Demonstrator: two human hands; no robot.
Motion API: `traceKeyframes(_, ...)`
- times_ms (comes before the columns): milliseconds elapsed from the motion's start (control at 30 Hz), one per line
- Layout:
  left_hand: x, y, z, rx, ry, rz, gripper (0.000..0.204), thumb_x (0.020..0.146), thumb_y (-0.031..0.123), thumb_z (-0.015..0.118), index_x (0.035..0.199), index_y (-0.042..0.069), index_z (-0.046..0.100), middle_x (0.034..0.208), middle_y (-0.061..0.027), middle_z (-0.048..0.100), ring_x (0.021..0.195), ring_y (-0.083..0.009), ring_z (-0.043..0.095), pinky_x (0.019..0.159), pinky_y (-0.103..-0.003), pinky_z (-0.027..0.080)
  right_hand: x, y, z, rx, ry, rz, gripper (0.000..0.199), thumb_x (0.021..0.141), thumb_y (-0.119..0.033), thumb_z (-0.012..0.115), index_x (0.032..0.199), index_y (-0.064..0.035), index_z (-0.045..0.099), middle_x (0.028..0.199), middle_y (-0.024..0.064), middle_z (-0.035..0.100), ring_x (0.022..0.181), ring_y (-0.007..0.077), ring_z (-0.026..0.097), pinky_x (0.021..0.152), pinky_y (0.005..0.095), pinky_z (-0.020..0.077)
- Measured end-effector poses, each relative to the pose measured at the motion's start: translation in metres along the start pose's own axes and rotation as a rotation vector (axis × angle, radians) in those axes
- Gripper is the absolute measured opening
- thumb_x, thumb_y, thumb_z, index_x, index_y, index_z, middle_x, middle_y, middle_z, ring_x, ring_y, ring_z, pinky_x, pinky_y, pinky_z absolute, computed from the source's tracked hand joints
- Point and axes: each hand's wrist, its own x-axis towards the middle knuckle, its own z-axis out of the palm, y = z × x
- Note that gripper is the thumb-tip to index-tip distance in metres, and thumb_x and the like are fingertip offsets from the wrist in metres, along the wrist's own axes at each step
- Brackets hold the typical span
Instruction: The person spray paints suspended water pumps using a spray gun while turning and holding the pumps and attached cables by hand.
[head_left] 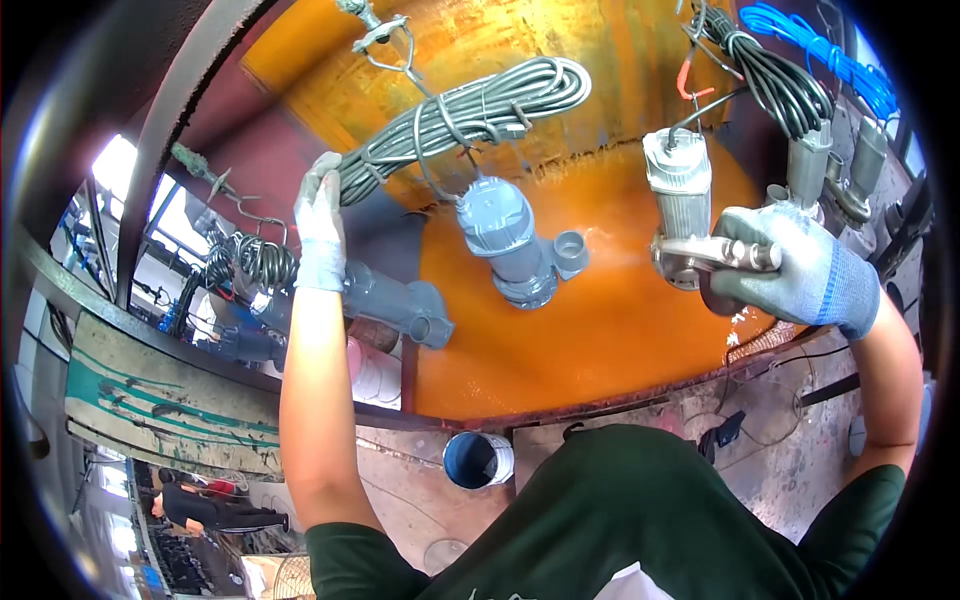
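Head view, looking up along your raised forearms: the biggest thing before you is the orange tank (560,340), its rusty rim curving across the middle. Several pumps hang in front of it. Your left hand (320,225), in a pale glove, reaches up with its fingers (318,172) wrapped around the end of the grey cable coil (470,110), which hangs from a metal hook (385,40). Just below that coil dangles the grey pump (505,245), apart from your hand. Another grey pump (390,300) shows behind your left wrist. Your right hand (790,270), in a grey knit glove with a blue cuff, has its fingers closed around the base of the silver pump (680,205), which hangs upright with ribbed sides. Beyond it, more pumps hang under a dark cable bundle (775,80) and a blue cable coil (815,40). Down on the floor by your chest stands a small blue bucket (477,460).
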Motion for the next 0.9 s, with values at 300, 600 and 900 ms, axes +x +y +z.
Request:
traceKeyframes(300, 0.004, -0.017, 0.004, 0.024, -0.018, 0.049, 0.029, 0.106, 0.019, 0.060, 0.128, 0.002, 0.069, 0.141, -0.0124, 0.064, 0.134, -0.0232, 0.058, 0.120, -0.039, 0.038, 0.040, -0.018, -0.009, 0.115, 0.125, -0.133, 0.019, 0.093, -0.016, 0.075, 0.098, -0.0011, 0.064, 0.077, 0.0129, 0.067, 0.071, 0.0234, 0.067, 0.067, 0.0366, 0.0531)
traceKeyframes(600, -0.007, -0.018, 0.023, -0.072, 0.019, 0.058, 0.033, 0.107, 0.021, 0.059, 0.133, 0.001, 0.066, 0.141, -0.0103, 0.064, 0.133, -0.0213, 0.056, 0.120, -0.038, 0.037, 0.058, -0.015, 0.001, 0.143, 0.202, -0.187, 0.017, 0.098, -0.014, 0.072, 0.094, -0.0033, 0.059, 0.068, 0.0080, 0.066, 0.056, 0.0157, 0.065, 0.055, 0.0308, 0.0505)
traceKeyframes(900, -0.013, -0.020, 0.029, -0.058, 0.057, 0.045, 0.028, 0.107, 0.012, 0.059, 0.132, 0.002, 0.067, 0.138, -0.0109, 0.064, 0.131, -0.0205, 0.056, 0.119, -0.037, 0.039, 0.035, -0.036, 0.012, -0.037, -0.085, -0.047, 0.027, 0.089, -0.026, 0.081, 0.100, -0.0068, 0.066, 0.079, 0.0160, 0.065, 0.082, 0.0380, 0.069, 0.075, 0.0475, 0.0541)
